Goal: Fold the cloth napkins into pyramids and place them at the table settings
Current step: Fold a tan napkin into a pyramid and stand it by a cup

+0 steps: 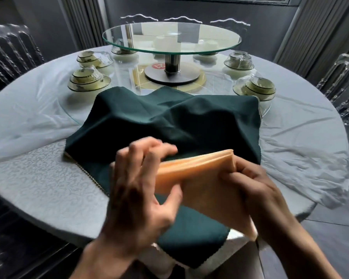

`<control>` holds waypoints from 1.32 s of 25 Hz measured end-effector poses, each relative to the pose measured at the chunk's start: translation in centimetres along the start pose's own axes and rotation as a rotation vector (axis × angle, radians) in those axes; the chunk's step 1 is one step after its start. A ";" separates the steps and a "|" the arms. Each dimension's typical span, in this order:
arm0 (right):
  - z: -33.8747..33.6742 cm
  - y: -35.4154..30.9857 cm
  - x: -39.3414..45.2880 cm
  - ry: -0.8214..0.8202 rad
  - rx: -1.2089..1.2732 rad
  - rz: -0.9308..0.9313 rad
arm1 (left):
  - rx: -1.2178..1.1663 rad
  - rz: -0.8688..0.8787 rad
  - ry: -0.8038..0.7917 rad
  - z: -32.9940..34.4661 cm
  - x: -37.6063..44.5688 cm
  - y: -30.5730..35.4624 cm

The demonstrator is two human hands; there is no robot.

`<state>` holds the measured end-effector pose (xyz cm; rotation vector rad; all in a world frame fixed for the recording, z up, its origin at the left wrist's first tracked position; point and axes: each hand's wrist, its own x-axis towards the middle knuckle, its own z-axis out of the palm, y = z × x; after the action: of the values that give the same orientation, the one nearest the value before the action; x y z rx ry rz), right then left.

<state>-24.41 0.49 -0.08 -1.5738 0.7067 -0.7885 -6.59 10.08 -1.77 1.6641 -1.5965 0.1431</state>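
1. At far left we see a round worktop point(38, 178) under a pale cloth, with wrapped bowl sets point(89, 79) along its left rim.
2. Our left hand point(141, 190) is blurred; its fingers spread half open over the upper fold of the orange napkin point(206, 184), thumb beneath, pinching the left end.
3. The napkin is folded into a layered wedge held just above a dark green cloth point(169, 121). Its long folded edge runs left to right, rising toward the right; a point hangs down toward us at lower right.
4. Our right hand point(256, 188) grips the napkin's right end, fingers curled into the fabric.
5. Further right, more bowl sets point(258, 87) sit behind; the green cloth hides whatever lies under it.
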 end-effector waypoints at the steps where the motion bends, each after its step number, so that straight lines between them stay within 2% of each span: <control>1: -0.8 -0.3 0.7 -0.080 -0.063 0.017 | 0.018 -0.045 -0.136 -0.3 0.4 -1.2; 2: -1.4 -0.5 1.6 -0.143 -0.111 0.043 | -0.150 -0.150 -0.344 -0.3 0.7 -2.3; 3: -1.8 -0.3 2.7 -0.187 -0.139 0.080 | -0.495 -0.279 -0.538 -0.2 1.0 -2.8; 4: -2.0 -0.2 4.0 -0.219 -0.155 0.108 | -0.820 -0.417 -0.637 0.2 1.0 -3.4; 5: -2.0 0.4 5.3 -0.232 -0.195 0.121 | -0.984 -0.528 -0.633 1.0 0.7 -4.2; 6: -1.8 1.3 6.5 -0.231 -0.288 0.111 | -0.973 -0.584 -0.597 1.7 0.4 -4.9; 7: -1.5 2.7 7.4 -0.203 -0.486 0.095 | -0.846 -0.613 -0.549 2.5 0.0 -5.7; 8: -1.0 4.3 8.0 -0.152 -0.766 0.078 | -0.614 -0.592 -0.487 3.2 -0.4 -6.3; 10: 1.4 7.7 7.3 0.019 -1.263 -0.054 | -0.122 -0.436 -0.347 4.3 -1.2 -7.2; 11: 3.1 8.9 6.3 0.039 -1.351 -0.127 | 0.009 -0.299 -0.323 4.9 -1.8 -7.5; 13: 5.9 10.7 4.5 -0.019 -1.327 -0.180 | 0.152 -0.079 -0.403 5.9 -3.1 -8.0; 14: 6.4 11.1 3.9 -0.048 -1.312 -0.178 | 0.197 -0.044 -0.453 6.0 -3.7 -8.3; 16: 5.0 11.7 3.4 -0.057 -1.326 -0.148 | 0.277 -0.037 -0.501 6.1 -4.6 -9.0; 18: 2.4 11.5 3.1 -0.094 -1.368 -0.032 | 0.344 -0.030 -0.538 5.9 -5.0 -9.0; 21: -1.0 11.0 2.5 -0.123 -1.407 0.111 | 0.282 -0.061 -0.549 5.6 -4.8 -8.5; 23: -1.4 10.6 2.1 -0.138 -1.399 0.166 | 0.244 -0.101 -0.496 5.4 -3.8 -7.6; 24: -1.2 10.5 2.0 -0.127 -1.396 0.162 | 0.216 -0.129 -0.433 5.5 -3.0 -7.0; 26: -0.9 10.5 1.8 -0.100 -1.367 0.146 | 0.077 -0.319 -0.404 5.8 -0.4 -6.1; 28: -0.9 10.5 1.8 -0.096 -1.375 0.134 | -0.090 -0.536 -0.521 6.0 2.4 -6.4; 29: -1.1 10.7 1.8 -0.095 -1.366 0.118 | -0.214 -0.586 -0.576 6.0 3.3 -6.8; 31: -2.1 10.3 2.1 -0.132 -1.279 0.096 | -0.467 -0.536 -0.652 5.4 4.3 -7.1; 33: -3.4 8.6 3.1 -0.116 -0.985 0.032 | -0.573 -0.380 -0.669 4.6 4.7 -6.5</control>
<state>-25.41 -5.16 -7.94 -2.4459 1.1185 -0.2976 -1.99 2.82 -5.08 1.5754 -1.5202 -1.0633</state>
